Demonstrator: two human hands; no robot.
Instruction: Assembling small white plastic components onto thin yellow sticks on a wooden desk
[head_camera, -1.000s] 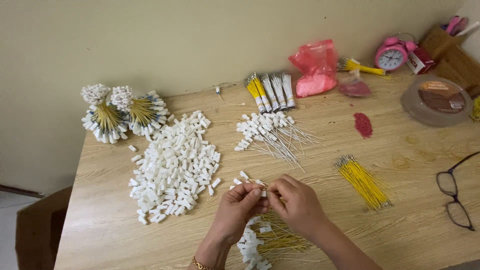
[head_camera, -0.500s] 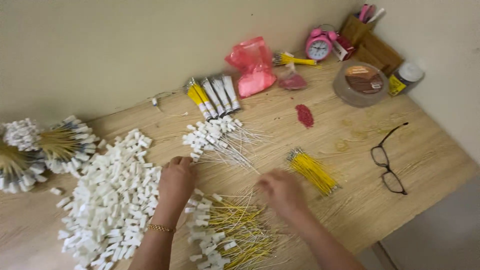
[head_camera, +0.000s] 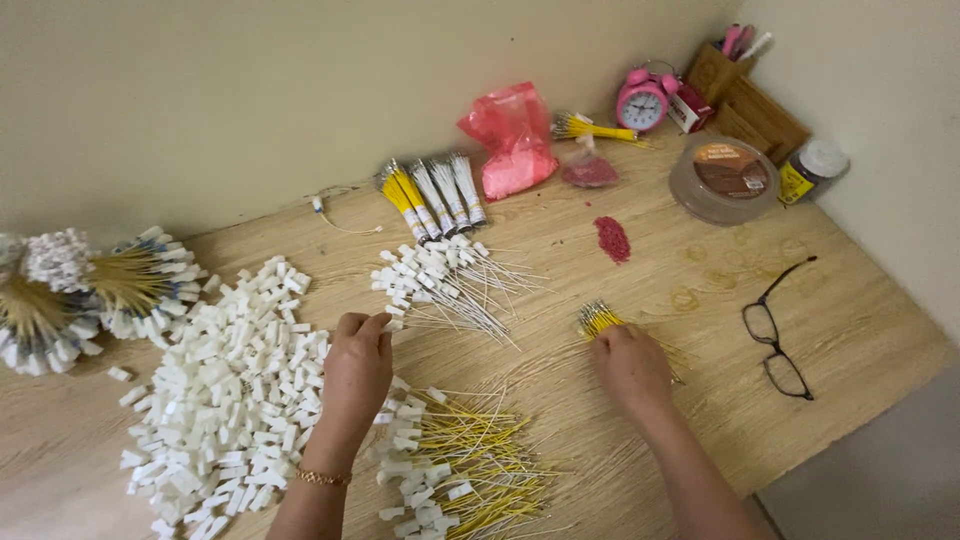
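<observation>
My left hand (head_camera: 355, 372) rests at the right edge of a big heap of small white plastic connectors (head_camera: 225, 385), thumb and forefinger pinched at one piece. My right hand (head_camera: 630, 365) lies over a loose bunch of yellow wires (head_camera: 598, 318), fingers curled on them. Between my forearms lies a pile of yellow wires with white connectors fitted (head_camera: 455, 465). Beyond it sits a pile of white wires with white connectors (head_camera: 440, 283).
Bundled wire sheaves (head_camera: 85, 290) lie at the far left. Tied yellow and white wire bundles (head_camera: 430, 192), a pink bag (head_camera: 512, 135), a pink alarm clock (head_camera: 642, 100), a round lidded tub (head_camera: 724, 177), a jar (head_camera: 812, 168) and black glasses (head_camera: 778, 335) stand around the wooden table (head_camera: 690, 290).
My hands have parted from the middle: the left went to the white connector heap, the right to the yellow wires. The camera has swung right and nearer.
</observation>
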